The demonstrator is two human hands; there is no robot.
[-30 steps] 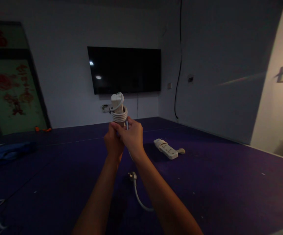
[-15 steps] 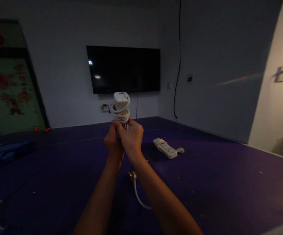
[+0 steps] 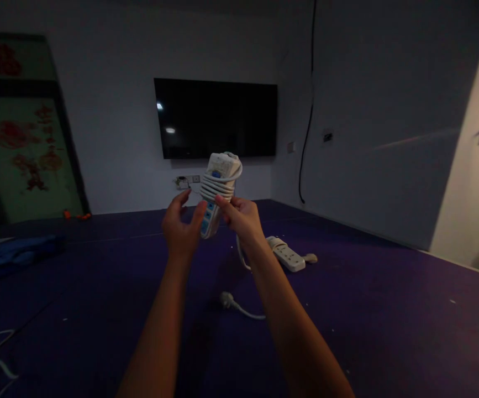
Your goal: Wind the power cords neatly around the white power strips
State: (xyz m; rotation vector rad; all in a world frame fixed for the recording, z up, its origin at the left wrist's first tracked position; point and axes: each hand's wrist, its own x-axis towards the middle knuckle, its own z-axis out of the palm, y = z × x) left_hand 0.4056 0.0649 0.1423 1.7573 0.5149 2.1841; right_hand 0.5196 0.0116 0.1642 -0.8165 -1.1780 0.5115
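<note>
Power strip (image 3: 211,216) wound in cord (image 3: 214,189), probably light and stiff, windings springy, best gripped across them, where right hand (image 3: 245,220) clamps; left hand (image 3: 181,229) alongside, digits parted.

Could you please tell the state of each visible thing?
Held power strip: tilted, raised off the surface.
Cord: wound around the strip's upper part.
Plug: lying unplugged.
Second power strip: lying flat, one end wrapped.
Television: screen dark.
Left grip: open.
Right grip: closed on strip.
</note>
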